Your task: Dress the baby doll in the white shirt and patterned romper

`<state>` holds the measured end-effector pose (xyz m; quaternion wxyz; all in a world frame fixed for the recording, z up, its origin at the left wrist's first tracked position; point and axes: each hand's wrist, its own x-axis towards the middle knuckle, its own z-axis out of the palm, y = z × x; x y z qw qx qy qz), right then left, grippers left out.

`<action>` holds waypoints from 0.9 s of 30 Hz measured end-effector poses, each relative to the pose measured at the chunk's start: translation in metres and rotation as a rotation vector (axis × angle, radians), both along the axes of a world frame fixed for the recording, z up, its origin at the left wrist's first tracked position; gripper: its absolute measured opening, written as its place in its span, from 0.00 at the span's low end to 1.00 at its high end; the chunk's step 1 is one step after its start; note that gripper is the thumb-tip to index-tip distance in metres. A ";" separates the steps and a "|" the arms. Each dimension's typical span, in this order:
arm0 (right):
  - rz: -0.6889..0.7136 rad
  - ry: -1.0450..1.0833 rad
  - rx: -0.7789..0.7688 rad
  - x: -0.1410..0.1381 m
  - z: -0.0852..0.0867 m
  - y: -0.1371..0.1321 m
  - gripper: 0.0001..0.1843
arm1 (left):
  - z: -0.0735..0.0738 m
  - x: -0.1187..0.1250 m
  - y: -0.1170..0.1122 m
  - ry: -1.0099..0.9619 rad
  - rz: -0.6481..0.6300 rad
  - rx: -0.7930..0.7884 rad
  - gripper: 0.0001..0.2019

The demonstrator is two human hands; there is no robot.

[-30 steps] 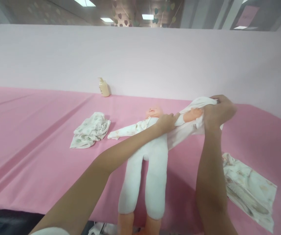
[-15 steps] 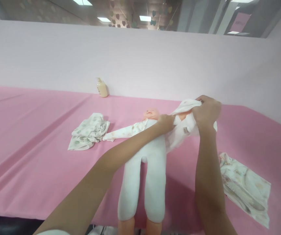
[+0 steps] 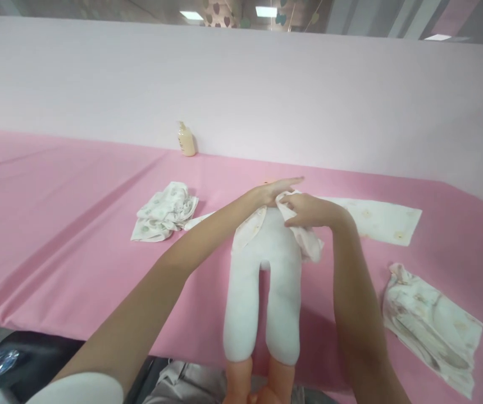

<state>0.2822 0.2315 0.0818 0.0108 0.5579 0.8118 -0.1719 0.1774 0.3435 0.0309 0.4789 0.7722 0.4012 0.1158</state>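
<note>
A baby doll (image 3: 262,292) with a white cloth body lies on its back, its feet toward me and its head mostly hidden behind my left hand. On it is a white printed baby shirt (image 3: 249,229), its front apart over the chest. The right sleeve (image 3: 387,221) stretches flat out to the side; the left one is largely covered by my forearm. My left hand (image 3: 281,188) is over the doll's neck, fingers extended and nothing visibly gripped. Beside it, my right hand (image 3: 311,212) pinches the shirt's right front edge near the collar.
A crumpled printed cloth (image 3: 165,212) lies left of the doll. Folded printed baby clothing (image 3: 433,325) lies at the right. A pump bottle (image 3: 186,140) stands against the white wall (image 3: 241,95) at the back of the pink-covered table (image 3: 77,224).
My right hand has come inward from the sleeve to the shirt's front edge. The right sleeve, bunched before, now lies stretched out. My left hand has moved up to the neck and its fingers have straightened.
</note>
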 end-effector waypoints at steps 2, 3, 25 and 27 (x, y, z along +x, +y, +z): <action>0.110 0.032 -0.031 -0.011 -0.006 0.001 0.21 | 0.007 -0.004 -0.006 0.231 0.015 0.145 0.21; 0.153 0.045 -0.042 -0.016 -0.009 0.001 0.25 | 0.011 -0.007 -0.009 0.303 -0.013 0.208 0.24; -0.367 -0.098 0.181 0.019 -0.055 0.042 0.11 | -0.028 -0.112 -0.011 0.479 0.274 0.543 0.17; -0.331 -0.079 0.124 0.023 -0.062 0.049 0.13 | -0.038 -0.119 -0.006 0.320 0.280 0.412 0.18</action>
